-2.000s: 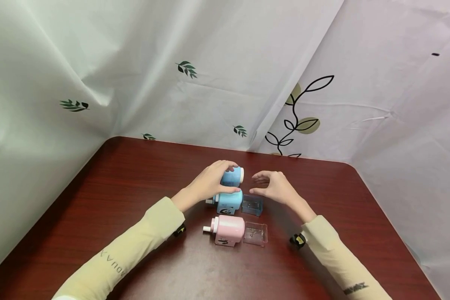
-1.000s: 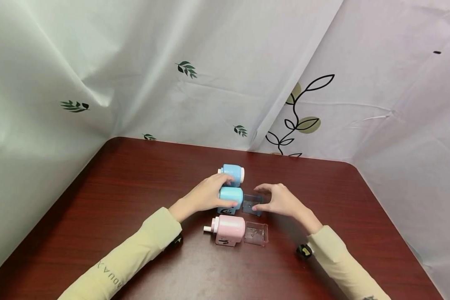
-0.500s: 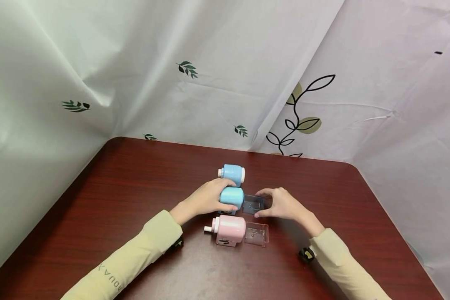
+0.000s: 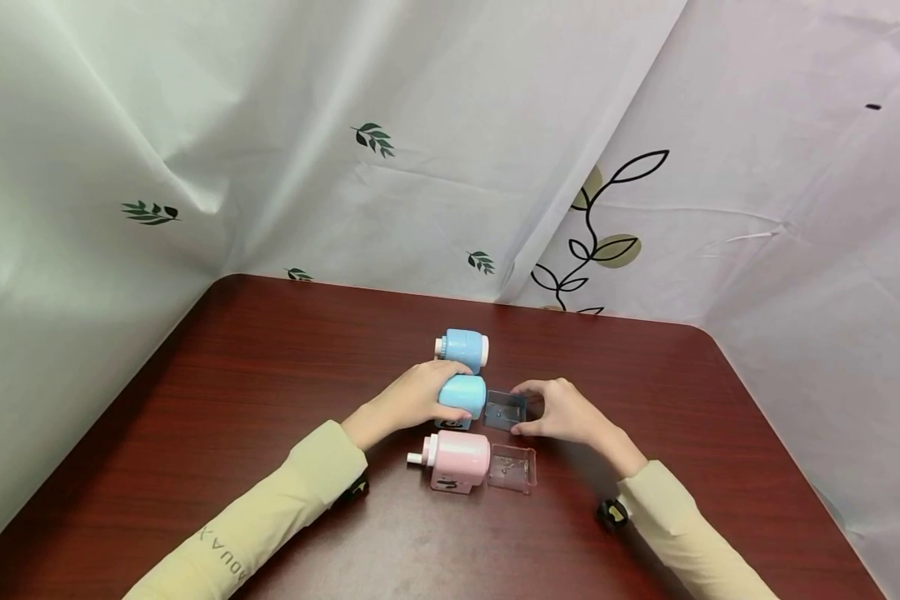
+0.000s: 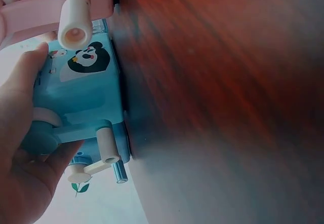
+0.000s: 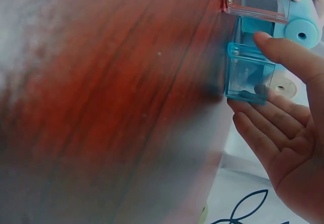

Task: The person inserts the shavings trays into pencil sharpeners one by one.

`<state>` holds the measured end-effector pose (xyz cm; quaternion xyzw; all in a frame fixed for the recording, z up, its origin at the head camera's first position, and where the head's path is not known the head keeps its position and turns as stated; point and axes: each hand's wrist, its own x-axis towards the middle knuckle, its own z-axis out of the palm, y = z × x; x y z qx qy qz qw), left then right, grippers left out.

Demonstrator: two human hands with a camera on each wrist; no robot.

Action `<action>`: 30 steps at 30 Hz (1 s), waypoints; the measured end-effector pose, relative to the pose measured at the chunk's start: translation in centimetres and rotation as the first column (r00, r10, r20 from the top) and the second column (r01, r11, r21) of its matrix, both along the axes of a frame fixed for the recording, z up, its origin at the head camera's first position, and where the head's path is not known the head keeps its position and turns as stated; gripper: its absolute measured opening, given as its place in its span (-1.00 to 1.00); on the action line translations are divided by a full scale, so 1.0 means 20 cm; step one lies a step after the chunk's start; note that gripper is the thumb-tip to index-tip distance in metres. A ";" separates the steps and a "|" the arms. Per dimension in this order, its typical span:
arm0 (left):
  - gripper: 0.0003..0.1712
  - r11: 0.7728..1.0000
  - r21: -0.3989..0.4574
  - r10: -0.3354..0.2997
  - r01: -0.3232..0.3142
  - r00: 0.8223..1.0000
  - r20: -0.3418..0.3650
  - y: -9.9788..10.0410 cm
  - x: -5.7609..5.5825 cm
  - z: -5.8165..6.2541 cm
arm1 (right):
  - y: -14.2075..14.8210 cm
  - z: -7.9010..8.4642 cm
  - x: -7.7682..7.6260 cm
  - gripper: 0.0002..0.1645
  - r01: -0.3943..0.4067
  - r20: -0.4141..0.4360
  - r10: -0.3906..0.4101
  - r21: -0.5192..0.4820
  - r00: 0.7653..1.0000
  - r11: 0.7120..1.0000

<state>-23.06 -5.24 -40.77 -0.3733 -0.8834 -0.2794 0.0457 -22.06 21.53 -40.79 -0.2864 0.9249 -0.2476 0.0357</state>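
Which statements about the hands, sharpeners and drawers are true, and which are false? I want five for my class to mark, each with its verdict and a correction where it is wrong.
1. The left hand grips the middle, light blue sharpener. True.
2. The white handle of the pink sharpener is on the opposite side from the clear pink drawer. True.
3. The pink sharpener is the farthest from the person. False: it is the nearest; the other blue sharpener is the farthest.
4. The right hand is at the clear blue drawer. True.
5. The clear pink drawer is fully inside its sharpener. False: it lies outside, to the right.
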 end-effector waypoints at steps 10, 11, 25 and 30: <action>-0.34 1.000 0.003 -0.029 0.029 1.000 -0.005 0.00 -0.01 0.00 | -0.01 -0.01 0.02 -0.44 0.025 -0.042 -0.025 0.010 0.999 1.000; -0.34 1.000 0.004 -0.030 0.030 1.000 -0.007 0.00 -0.01 0.00 | -0.01 -0.01 0.02 -0.44 0.026 -0.045 -0.025 0.011 0.999 1.000; -0.35 1.000 -0.004 -0.027 0.027 1.000 -0.012 0.00 0.00 0.00 | -0.04 -0.02 0.02 -0.47 0.023 -0.064 -0.022 0.014 0.998 1.000; -0.34 1.000 -0.004 -0.025 0.025 1.000 -0.015 0.00 0.00 -0.01 | -0.05 -0.02 0.02 -0.47 0.011 -0.062 -0.010 0.014 0.998 1.000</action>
